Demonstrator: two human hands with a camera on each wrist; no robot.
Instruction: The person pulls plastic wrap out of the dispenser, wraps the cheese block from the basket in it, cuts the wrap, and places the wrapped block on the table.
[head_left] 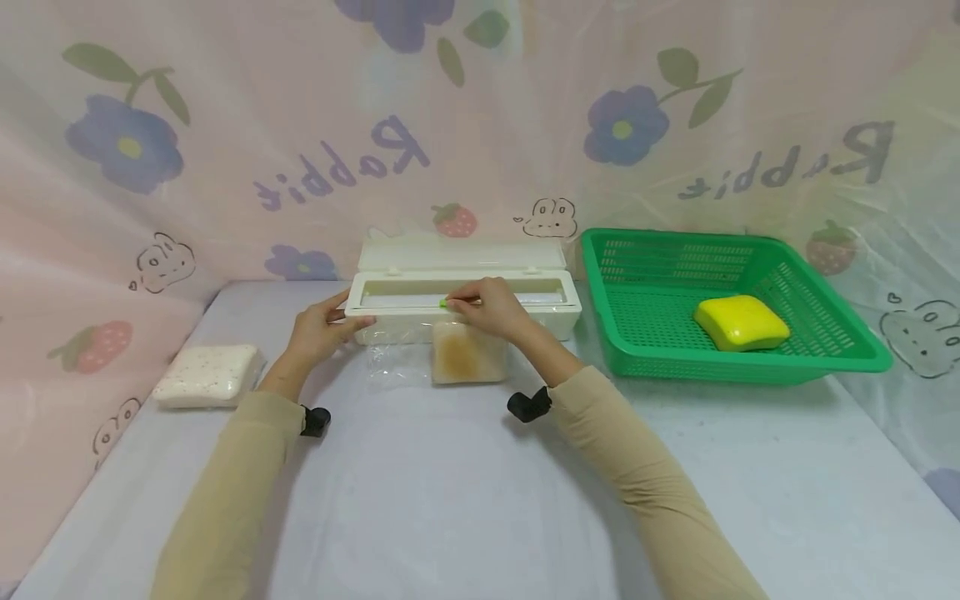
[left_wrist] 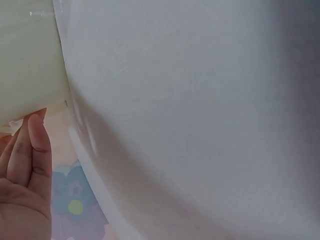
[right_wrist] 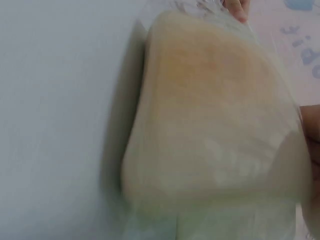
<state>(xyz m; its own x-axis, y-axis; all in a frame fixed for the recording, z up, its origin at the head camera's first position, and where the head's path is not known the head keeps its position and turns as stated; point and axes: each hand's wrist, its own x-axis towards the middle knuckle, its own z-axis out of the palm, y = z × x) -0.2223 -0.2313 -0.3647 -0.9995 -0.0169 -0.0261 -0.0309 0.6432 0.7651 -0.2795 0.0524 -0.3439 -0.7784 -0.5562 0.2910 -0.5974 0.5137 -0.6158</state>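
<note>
A long white cling film dispenser [head_left: 397, 327] stands at the back of the table, its lid [head_left: 461, 254] raised. My left hand [head_left: 318, 333] grips its left end, thumb on the front face; the left wrist view shows this hand [left_wrist: 25, 185] against the box's end. With my right hand [head_left: 491, 308] I pinch a small green slide cutter [head_left: 443, 303] on the dispenser's front edge. Below that hand, a toast-shaped beige block [head_left: 465, 358] with a brown patch lies against the box. Clear film [head_left: 397, 362] spreads from the block to its left.
A green basket [head_left: 720, 368] at the right holds a yellow pillow-shaped block [head_left: 742, 322]. On the far left lies a white speckled block [head_left: 210, 375] in film. Behind the table [head_left: 435, 492] hangs a printed curtain [head_left: 495, 125].
</note>
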